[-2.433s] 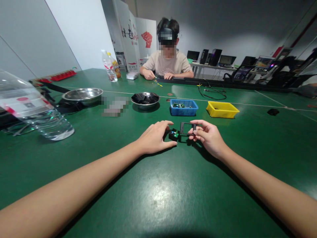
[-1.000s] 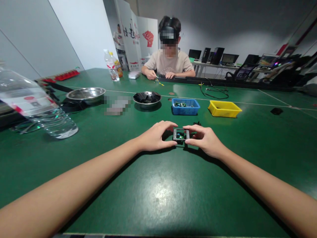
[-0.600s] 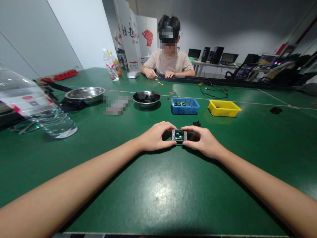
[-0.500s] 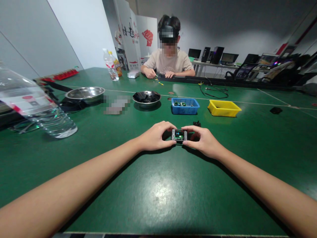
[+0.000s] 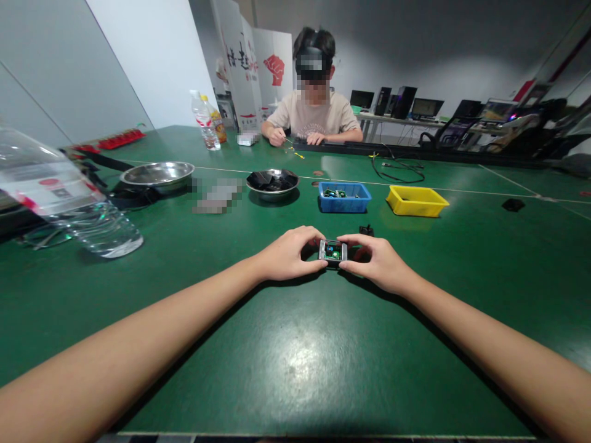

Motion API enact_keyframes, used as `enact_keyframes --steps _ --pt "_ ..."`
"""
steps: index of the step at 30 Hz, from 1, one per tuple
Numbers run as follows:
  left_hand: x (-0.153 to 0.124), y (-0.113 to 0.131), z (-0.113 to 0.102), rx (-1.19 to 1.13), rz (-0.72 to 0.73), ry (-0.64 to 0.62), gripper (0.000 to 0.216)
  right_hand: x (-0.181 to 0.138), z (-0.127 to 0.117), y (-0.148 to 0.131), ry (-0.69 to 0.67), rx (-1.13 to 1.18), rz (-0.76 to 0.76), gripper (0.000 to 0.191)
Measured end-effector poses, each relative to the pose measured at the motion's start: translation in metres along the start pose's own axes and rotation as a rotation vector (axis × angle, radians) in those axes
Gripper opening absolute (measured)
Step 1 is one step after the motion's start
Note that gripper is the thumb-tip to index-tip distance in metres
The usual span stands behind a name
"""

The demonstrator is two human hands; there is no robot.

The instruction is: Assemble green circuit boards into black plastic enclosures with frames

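Between my two hands is a small black plastic housing [image 5: 333,263] with a green circuit board [image 5: 334,253] inside, its open face toward me. My left hand [image 5: 292,253] grips the housing's left side between thumb and fingers. On the right side, my right hand [image 5: 382,261] pinches it the same way. A small black part [image 5: 366,231] lies on the table just behind my right hand. Beyond it stands a blue bin [image 5: 344,205] holding circuit boards, beside a yellow bin [image 5: 418,207] with something dark inside.
A metal bowl [image 5: 272,192] of black parts and a wider metal bowl [image 5: 157,177] stand on the green table [image 5: 295,344]. A large water bottle [image 5: 69,197] leans at left. Across the table sits a person [image 5: 314,111]. A black cable [image 5: 401,171] and a black piece [image 5: 513,205] lie at right.
The housing has tipped slightly in my hands, so its circuit board shows more brightly. Both hands keep their grip. The person opposite has moved one hand a little.
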State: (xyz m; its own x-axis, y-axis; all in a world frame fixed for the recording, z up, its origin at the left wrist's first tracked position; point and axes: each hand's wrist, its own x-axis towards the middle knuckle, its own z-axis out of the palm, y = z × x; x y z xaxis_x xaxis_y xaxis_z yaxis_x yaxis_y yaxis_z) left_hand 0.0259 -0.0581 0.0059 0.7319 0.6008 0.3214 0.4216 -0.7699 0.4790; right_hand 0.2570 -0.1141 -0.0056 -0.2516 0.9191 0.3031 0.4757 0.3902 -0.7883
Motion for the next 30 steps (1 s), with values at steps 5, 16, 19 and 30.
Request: enact_keyframes --steps 5,16,19,30 --pt "-0.0003 0.0003 -0.0005 -0.01 0.006 -0.005 0.036 0.0 -0.0008 -0.0005 -0.015 -0.009 -0.008 0.045" --pt "-0.0002 -0.0004 -0.001 0.011 0.023 -0.018 0.033 0.0004 -0.0014 -0.0007 -0.031 -0.038 -0.012 0.044" --pt "0.0 -0.0006 -0.0007 0.014 0.025 -0.021 0.032 0.0004 -0.0013 -0.0007 -0.031 -0.047 -0.011 0.045" --pt "0.0007 -0.0013 0.0002 0.0 0.043 -0.017 0.032 0.001 -0.0019 -0.0006 -0.073 -0.053 0.003 0.044"
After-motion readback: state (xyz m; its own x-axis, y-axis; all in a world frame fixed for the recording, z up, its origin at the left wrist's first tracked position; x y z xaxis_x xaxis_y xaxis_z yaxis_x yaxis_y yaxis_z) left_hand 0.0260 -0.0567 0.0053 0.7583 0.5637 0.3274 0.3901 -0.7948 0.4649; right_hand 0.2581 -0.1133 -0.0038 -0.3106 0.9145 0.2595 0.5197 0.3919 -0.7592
